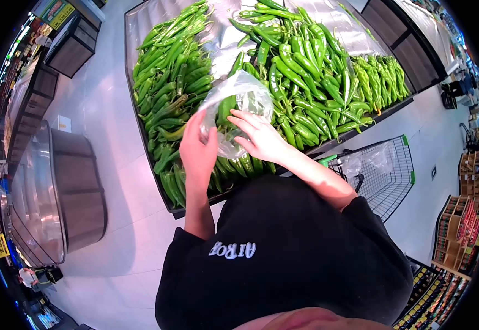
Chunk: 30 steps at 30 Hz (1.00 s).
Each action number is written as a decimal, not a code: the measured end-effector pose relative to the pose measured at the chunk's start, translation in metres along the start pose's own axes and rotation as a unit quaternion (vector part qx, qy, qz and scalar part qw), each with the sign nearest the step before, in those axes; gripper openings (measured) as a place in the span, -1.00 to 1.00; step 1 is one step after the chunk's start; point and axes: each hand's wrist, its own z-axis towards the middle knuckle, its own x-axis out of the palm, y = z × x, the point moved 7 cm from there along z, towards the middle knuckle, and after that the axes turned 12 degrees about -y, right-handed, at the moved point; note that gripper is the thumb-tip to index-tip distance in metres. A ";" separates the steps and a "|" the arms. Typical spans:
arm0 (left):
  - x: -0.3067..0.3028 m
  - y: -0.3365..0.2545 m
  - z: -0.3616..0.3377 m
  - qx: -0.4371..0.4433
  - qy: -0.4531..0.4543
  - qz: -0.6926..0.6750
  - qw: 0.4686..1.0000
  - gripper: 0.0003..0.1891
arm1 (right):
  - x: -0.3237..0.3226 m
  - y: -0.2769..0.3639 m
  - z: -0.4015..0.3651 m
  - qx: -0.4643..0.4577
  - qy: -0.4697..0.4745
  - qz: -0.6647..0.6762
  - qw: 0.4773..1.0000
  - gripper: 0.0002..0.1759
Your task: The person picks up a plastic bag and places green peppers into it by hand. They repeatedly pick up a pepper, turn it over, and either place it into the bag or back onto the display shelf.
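Observation:
A clear plastic bag [239, 83] stands out over the pepper display, its mouth spread wide. My left hand [198, 147] grips the bag's left rim, fingers along the plastic and thumb to the right. Over the bag's right side lies my right hand [262, 135], its fingers stretched out and slightly apart, pointing left. Green peppers [225, 113] show through or behind the plastic between my hands. Long green peppers [170, 82] are heaped to the left of the bag, and glossy green peppers [305, 66] to its right.
Lighter wrinkled peppers [379, 82] fill the display's right end. A wire shopping cart [382, 176] with plastic in it stands to my right, close to the display's dark edge. On the left is a rounded metal-topped stand [80, 187]; stocked shelves [462, 231] are at far right.

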 end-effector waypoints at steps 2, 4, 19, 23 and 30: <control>-0.001 -0.005 0.005 -0.025 -0.003 -0.053 0.998 -0.48 | 0.001 0.000 0.000 -0.001 0.006 -0.009 1.000 -0.35; 0.000 -0.008 0.009 0.023 -0.004 -0.083 0.996 -0.41 | 0.006 0.000 0.001 -0.009 0.004 -0.028 1.000 -0.36; -0.001 0.006 0.003 -0.031 0.016 -0.104 0.994 -0.49 | 0.007 -0.005 0.008 -0.027 -0.066 0.073 0.995 -0.60; -0.017 -0.002 -0.012 0.001 -0.069 -0.114 0.991 -0.64 | -0.032 -0.024 -0.017 0.020 -0.114 0.103 0.988 -0.85; -0.034 -0.019 -0.047 0.188 -0.154 -0.032 0.970 -0.76 | -0.061 -0.103 -0.095 0.242 -0.194 0.004 0.951 -0.90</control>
